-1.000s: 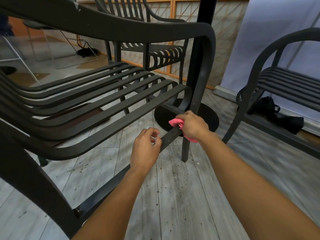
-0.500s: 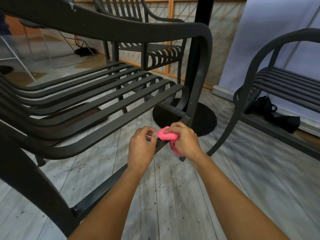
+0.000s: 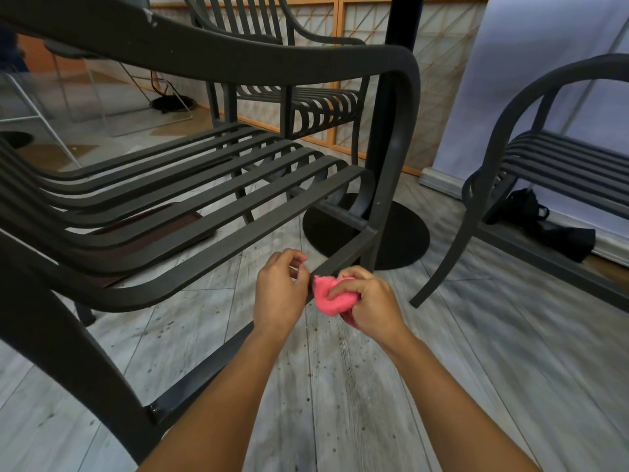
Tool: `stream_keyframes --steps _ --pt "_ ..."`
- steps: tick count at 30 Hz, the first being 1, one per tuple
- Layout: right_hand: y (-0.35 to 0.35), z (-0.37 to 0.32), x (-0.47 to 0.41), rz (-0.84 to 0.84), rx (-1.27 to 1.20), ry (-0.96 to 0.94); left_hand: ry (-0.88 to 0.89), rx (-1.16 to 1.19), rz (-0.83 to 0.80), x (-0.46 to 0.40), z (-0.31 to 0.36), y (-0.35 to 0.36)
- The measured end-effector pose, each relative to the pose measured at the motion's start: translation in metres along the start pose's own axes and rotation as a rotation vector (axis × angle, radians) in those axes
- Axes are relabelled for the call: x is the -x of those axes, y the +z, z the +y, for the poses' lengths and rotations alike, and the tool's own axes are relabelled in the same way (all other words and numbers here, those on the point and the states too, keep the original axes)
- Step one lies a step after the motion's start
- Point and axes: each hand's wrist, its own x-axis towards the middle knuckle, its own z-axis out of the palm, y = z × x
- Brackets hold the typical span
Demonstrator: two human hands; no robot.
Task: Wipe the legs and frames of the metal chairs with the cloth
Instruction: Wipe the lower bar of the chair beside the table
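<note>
Underneath, both hands (image 3: pixel 326 298) press crumpled pink cloth (image 3: pixel 332 296) against flat metal rail (image 3: pixel 343 257).

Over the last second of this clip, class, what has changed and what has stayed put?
The right hand, gripping the pink cloth, slid down the chair's lower side bar from near the front leg toward the left hand. The left hand kept its curled grip on the bar; the chairs stayed put.
</note>
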Motion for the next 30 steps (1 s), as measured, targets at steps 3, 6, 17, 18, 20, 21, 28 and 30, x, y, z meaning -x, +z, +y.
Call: stream_keyframes --steps 3,6,17,18,20,21,28,30 --pt "-0.001 0.013 0.010 -0.019 0.186 -0.015 -0.006 -0.007 0.008 0.000 0.000 0.000" --pt "-0.006 0.019 0.018 0.019 0.132 0.103 -0.015 -0.015 0.016 0.000 0.001 0.000" --pt "-0.067 -0.011 0.005 0.149 -0.135 0.139 -0.039 -0.013 0.025 0.001 0.004 -0.001" --pt "-0.070 -0.014 0.001 0.117 0.050 0.062 -0.039 -0.011 0.025 0.002 0.004 -0.001" --pt "-0.077 -0.021 -0.008 0.064 0.400 -0.035 -0.041 -0.009 0.022 0.002 0.004 -0.002" --pt "-0.078 -0.024 -0.013 0.040 0.532 -0.055 -0.040 -0.009 0.022 0.002 0.004 -0.002" --pt "-0.066 -0.059 -0.051 0.051 0.703 -0.142 -0.039 -0.016 0.016 0.002 0.005 -0.002" --pt "-0.058 -0.058 -0.061 0.082 0.656 -0.109 -0.025 -0.011 0.011 0.001 0.004 -0.002"
